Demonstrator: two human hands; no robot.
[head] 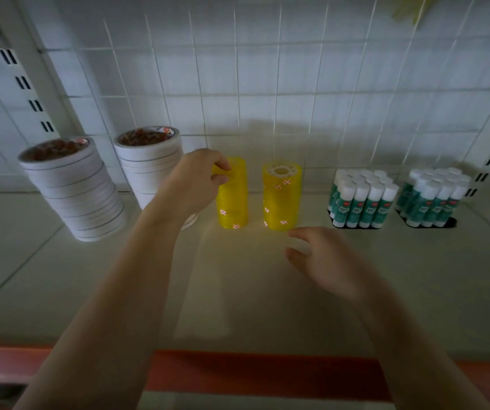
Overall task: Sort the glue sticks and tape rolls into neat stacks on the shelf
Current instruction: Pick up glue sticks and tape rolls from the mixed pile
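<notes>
Pinching the top yellow tape roll (225,173) between thumb and fingers, my left hand (196,184) holds it on the left yellow stack (233,199), which stands just beside the second yellow stack (281,196) on the shelf (237,291). My right hand (323,261) hovers low before that second stack, fingers spread and loosely bent, holding nothing. Two white tape stacks (75,190) stand to the left, and two glue stick packs (362,199) to the right.

Two bare forearms, no sleeves in view. Left hand (192,180) and right hand (323,261) bare: no gloves, rings, watch or wristbands visible.
</notes>
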